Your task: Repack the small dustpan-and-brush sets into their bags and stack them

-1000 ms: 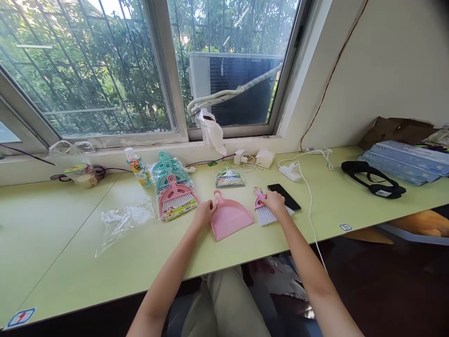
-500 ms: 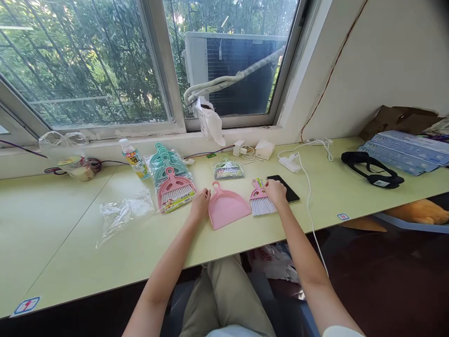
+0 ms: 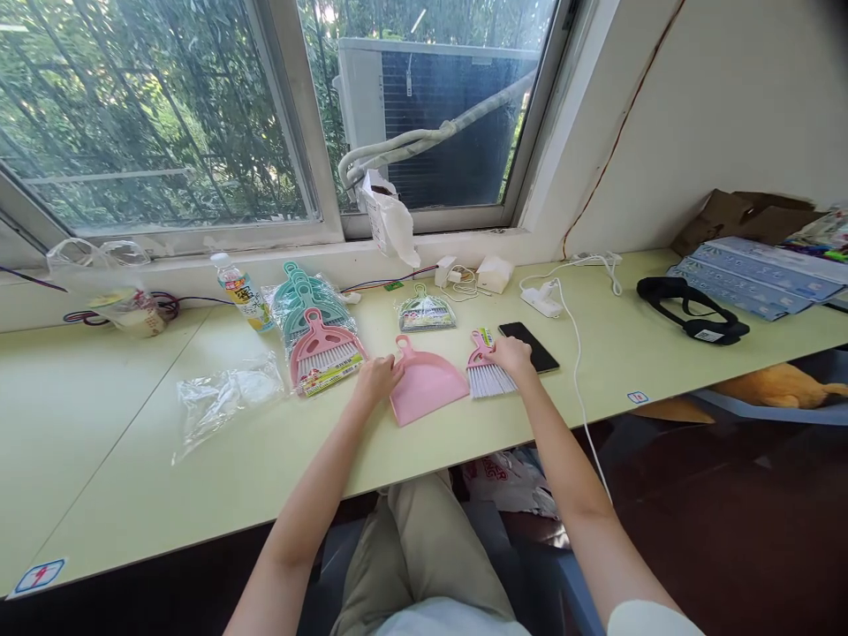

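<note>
A pink dustpan lies flat on the table, its handle pointing to the window. My left hand has its fingers closed at the dustpan's left edge. Right of it lies a small pink hand brush with white bristles toward me and a yellow-green label by its handle. My right hand grips the brush at its right side, partly covering it. Left of my left hand is a wrapped pink dustpan-and-brush set, overlapping wrapped green sets. A smaller wrapped green set lies behind the dustpan.
A black phone lies beside my right hand. Crumpled clear wrapping and a drink bottle are at left. White chargers, a power strip with a cable over the edge, and a black headset stand right.
My left hand has moved onto the dustpan's left edge. My right hand has shifted slightly closer over the brush. The view has tilted a little downward and right.
</note>
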{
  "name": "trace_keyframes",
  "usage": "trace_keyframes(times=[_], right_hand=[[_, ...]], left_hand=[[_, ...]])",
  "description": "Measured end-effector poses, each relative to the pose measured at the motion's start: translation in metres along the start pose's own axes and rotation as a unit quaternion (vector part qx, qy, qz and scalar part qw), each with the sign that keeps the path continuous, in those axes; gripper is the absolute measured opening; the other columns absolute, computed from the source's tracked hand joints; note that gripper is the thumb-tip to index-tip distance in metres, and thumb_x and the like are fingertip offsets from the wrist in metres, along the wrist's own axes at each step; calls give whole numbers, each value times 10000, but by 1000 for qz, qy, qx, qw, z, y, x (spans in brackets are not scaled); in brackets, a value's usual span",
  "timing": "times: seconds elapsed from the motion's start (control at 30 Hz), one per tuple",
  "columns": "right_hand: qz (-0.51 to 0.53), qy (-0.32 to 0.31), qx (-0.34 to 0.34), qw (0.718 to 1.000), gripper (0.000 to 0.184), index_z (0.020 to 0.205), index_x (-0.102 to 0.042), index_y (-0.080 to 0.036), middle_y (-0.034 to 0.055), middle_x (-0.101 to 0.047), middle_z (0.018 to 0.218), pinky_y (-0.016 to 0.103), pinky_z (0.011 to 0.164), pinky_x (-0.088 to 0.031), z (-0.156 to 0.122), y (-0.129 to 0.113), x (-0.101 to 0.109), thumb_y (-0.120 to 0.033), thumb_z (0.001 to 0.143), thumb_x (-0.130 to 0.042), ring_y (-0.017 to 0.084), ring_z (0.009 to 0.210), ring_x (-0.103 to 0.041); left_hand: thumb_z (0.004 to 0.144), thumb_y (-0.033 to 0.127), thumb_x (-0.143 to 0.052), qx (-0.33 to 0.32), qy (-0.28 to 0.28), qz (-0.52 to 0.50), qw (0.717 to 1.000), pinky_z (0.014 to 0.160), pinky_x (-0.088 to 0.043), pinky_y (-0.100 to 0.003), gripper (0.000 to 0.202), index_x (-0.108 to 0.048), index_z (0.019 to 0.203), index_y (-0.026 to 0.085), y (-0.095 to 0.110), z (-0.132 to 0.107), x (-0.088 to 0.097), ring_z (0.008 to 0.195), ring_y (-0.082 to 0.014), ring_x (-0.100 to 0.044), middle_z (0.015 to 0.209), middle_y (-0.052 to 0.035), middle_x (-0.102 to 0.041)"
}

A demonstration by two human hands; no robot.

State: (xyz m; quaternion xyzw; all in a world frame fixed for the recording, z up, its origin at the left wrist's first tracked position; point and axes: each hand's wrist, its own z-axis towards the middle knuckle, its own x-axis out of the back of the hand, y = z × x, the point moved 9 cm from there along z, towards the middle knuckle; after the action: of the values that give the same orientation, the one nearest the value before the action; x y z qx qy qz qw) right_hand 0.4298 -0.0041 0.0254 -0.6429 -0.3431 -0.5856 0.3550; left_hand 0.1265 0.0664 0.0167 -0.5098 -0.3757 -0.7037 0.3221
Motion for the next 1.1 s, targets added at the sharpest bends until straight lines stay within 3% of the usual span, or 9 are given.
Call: trace_keyframes(times=[0.27, 0.4, 0.47, 0.57, 0.67, 0.77, 0.87, 0.97, 1.1], right_hand=[[-22, -47, 13, 999, 531, 1097, -653, -102, 217, -638, 1126, 339, 811, -460, 24, -17, -9, -446, 695, -696, 301, 1072, -611], [3, -20, 19, 1000, 457, 983, -712, -154, 165, -683, 1038, 299, 732, -447, 24, -6, 23, -513, 717, -618, 274, 985, -640], [10, -1, 59, 998, 382, 926, -729, -209, 103, -711, 948, 277, 692, -426, 19, -12, 43, -505, 739, -576, 243, 915, -651], [-18, -8, 156, 988, 296, 884, -736, -249, 55, -721, 893, 260, 664, -397, 1, -47, 55, -449, 697, -623, 220, 862, -642], [-51, -32, 238, 969, 245, 852, -737, -240, 58, -725, 898, 255, 650, -377, -27, -92, 41, -382, 672, -649, 213, 844, -640], [-57, -31, 270, 961, 245, 841, -730, -206, 85, -725, 867, 258, 634, -372, -45, -124, 20, -372, 694, -626, 216, 812, -647], [-35, -36, 279, 959, 268, 875, -719, -209, 81, -724, 872, 256, 641, -378, -50, -139, 6, -380, 687, -635, 218, 829, -651], [-18, -33, 275, 961, 277, 899, -711, -212, 77, -722, 894, 254, 651, -386, -47, -144, 2, -396, 713, -621, 213, 840, -650], [12, -9, 283, 959, 248, 928, -692, -230, 51, -722, 923, 254, 653, -386, -49, -147, 5, -386, 771, -579, 204, 855, -648]], left_hand=[[906, 317, -348, 4, -36, -27, 999, 589, -310, -292, 375, -647, 736, 166, -1, 0, -10, 669, -224, -584, 731, -116, -658], [910, 314, -354, -13, -19, -80, 997, 575, -271, -291, 372, -610, 682, 172, 10, -2, -13, 641, -199, -552, 699, -99, -649], [921, 355, -349, -28, -18, -123, 992, 568, -258, -286, 395, -586, 662, 174, 18, -3, -16, 609, -176, -521, 669, -77, -632], [934, 411, -324, -65, -45, -194, 978, 563, -261, -273, 448, -553, 629, 177, 34, -8, -24, 563, -144, -476, 619, -39, -593], [939, 409, -326, -134, -58, -230, 962, 581, -288, -261, 441, -552, 636, 181, 54, -13, -24, 575, -134, -483, 627, -19, -586], [934, 396, -360, -156, -18, -190, 969, 608, -319, -264, 406, -582, 669, 183, 55, -15, -14, 608, -145, -514, 650, -27, -595], [912, 383, -434, -146, 61, -116, 981, 664, -368, -276, 289, -635, 839, 188, 39, -11, 3, 741, -179, -570, 788, -60, -635], [853, 336, -566, -184, 120, -39, 975, 807, -406, -327, 285, -596, 1113, 224, 28, -10, 15, 1012, -236, -554, 1102, -99, -617], [845, 154, -552, -245, 128, 33, 960, 977, -364, -402, 421, -517, 1255, 243, 27, -8, 9, 1228, -259, -451, 1362, -106, -488]])
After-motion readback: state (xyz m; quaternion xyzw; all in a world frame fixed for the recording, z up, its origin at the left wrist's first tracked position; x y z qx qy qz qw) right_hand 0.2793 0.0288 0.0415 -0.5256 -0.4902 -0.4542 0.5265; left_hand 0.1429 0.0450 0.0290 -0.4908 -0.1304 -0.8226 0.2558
